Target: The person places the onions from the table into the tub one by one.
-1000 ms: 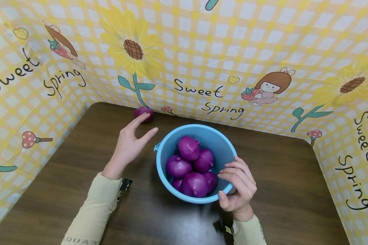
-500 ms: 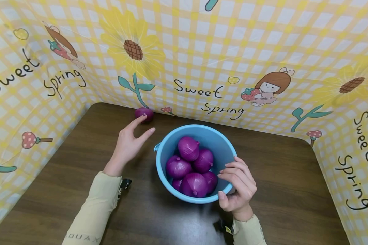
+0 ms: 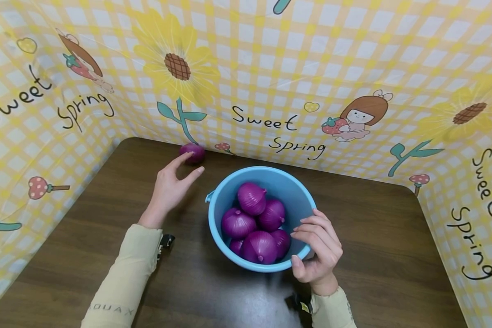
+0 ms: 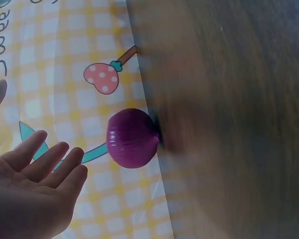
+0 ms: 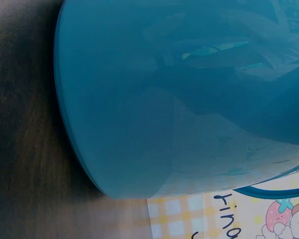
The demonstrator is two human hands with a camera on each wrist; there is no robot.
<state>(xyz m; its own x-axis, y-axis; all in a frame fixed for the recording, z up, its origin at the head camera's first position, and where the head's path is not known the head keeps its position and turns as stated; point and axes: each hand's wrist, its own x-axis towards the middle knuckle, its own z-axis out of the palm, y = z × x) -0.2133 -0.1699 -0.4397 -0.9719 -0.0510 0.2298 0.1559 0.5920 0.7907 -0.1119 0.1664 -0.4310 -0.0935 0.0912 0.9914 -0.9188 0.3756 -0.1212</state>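
A blue bucket stands mid-table with several purple onions piled inside. My right hand grips its right rim, fingers bent over the edge and thumb at the front; the right wrist view shows only the bucket's blue outer wall. One more onion sits by itself at the table's back edge, left of the bucket. Close in front of it is my left hand, thumb and index finger spread apart. In the left wrist view, a gap shows between that hand's fingers and the lone onion.
The dark wooden table has rounded back corners. A yellow checked cloth printed with flowers and lettering rises along its back and both sides. The bucket's handle joint sticks out at the left rim.
My left hand has drawn slightly back and to the left, its thumb and index finger shifting the same way. The lone onion, the bucket and my right hand have stayed put.
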